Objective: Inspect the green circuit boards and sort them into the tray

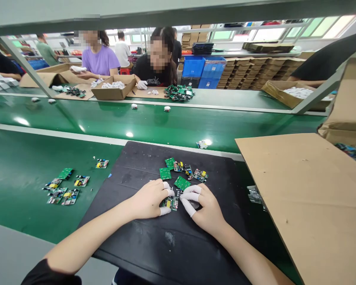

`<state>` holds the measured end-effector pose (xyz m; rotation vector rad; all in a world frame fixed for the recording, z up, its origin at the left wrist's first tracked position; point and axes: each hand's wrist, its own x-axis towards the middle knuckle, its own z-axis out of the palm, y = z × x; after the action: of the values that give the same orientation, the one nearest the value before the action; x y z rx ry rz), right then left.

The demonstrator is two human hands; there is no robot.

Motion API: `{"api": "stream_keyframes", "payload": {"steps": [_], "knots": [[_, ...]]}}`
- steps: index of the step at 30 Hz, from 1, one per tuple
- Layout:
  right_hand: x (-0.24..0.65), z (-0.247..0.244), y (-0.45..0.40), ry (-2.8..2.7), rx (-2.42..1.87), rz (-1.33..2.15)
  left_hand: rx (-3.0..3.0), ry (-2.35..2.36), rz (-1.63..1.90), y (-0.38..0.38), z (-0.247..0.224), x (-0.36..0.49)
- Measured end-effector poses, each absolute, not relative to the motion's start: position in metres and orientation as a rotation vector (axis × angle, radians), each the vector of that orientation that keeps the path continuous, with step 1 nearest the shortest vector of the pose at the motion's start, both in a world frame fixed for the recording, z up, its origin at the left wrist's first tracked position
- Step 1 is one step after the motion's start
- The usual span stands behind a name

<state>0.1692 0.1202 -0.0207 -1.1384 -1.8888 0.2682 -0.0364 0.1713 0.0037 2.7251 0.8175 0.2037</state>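
My left hand [150,200], white finger cots on its fingertips, is closed on the edges of a small circuit board [172,203] with a yellow component, low over the black mat [166,241]. Just to the right, my right hand [206,208], also in finger cots, has its fingertips pinched together at the board's right side. A small pronged piece [179,193] shows between the two hands; whether the right fingers grip it is unclear. Beyond my fingers lie a green board [182,183] with its flat side up and several more boards, among them one with components up [200,175].
Several circuit boards [70,196] lie on the green bench to the left. A cardboard sheet [308,190] covers the right side. Past a pale rail, a green conveyor belt [106,118] carries small pieces. Co-workers sit opposite, near a cardboard box [112,93] of white parts and a board pile [179,93].
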Motion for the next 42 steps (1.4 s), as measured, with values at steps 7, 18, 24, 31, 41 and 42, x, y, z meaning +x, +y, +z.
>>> {"api": "stream_keyframes", "payload": {"steps": [7,18,24,31,41,42], "knots": [[0.17,-0.013,0.117,-1.956,-1.303,0.129,2.713,0.631,0.912,0.169,0.016,-0.042],[0.163,-0.009,0.102,-1.633,-1.066,0.895,2.972,0.574,1.275,0.154,0.011,-0.034],[0.161,-0.008,0.102,-1.596,-1.021,1.003,2.984,0.57,1.333,0.15,0.006,-0.034],[0.161,-0.005,0.099,-1.424,-0.935,1.378,2.737,0.428,1.218,0.152,0.005,-0.037],[0.157,0.001,0.099,-1.516,-0.975,1.347,2.445,0.225,1.111,0.15,0.008,-0.03],[0.157,0.0,0.099,-1.519,-0.985,1.333,2.442,0.219,1.113,0.15,0.008,-0.03]]}}
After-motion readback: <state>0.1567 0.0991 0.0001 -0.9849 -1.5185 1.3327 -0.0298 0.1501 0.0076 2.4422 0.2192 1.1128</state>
